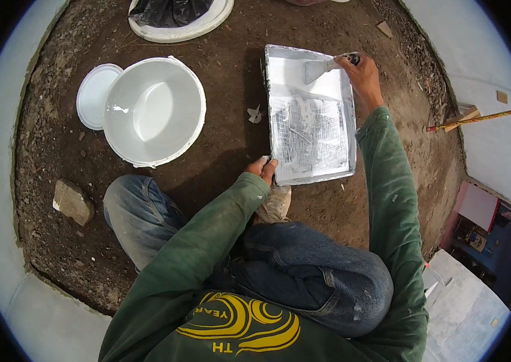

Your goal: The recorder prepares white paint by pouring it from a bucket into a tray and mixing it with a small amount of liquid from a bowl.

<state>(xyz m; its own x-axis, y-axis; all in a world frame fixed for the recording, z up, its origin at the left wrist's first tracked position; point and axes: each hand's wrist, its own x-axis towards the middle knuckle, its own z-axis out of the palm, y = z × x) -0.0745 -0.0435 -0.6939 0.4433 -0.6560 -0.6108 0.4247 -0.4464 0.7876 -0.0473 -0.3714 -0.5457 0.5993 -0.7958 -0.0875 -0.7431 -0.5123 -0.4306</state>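
Note:
A paint tray (313,130), smeared with white paint over its ribbed slope, is tilted in front of me. My left hand (262,168) grips its near left corner, thumb on the rim and fingers mostly hidden. At the tray's far right, my right hand (363,77) is closed around the handle of a paint-coated putty knife (317,70). Its flared blade lies over the white paint pooled in the tray's far end. To the left stands a large white bucket (194,120) with white paint inside and on its walls. A round white lid (91,99) lies partly behind it.
Bare soil (225,78) surrounds me, with a stone (73,202) at the left. A round white rim with black plastic (174,12) sits at the far side. Pale walls (485,54) curve around; a striped stick (479,119) leans at the right. My bent knees are close below the tray.

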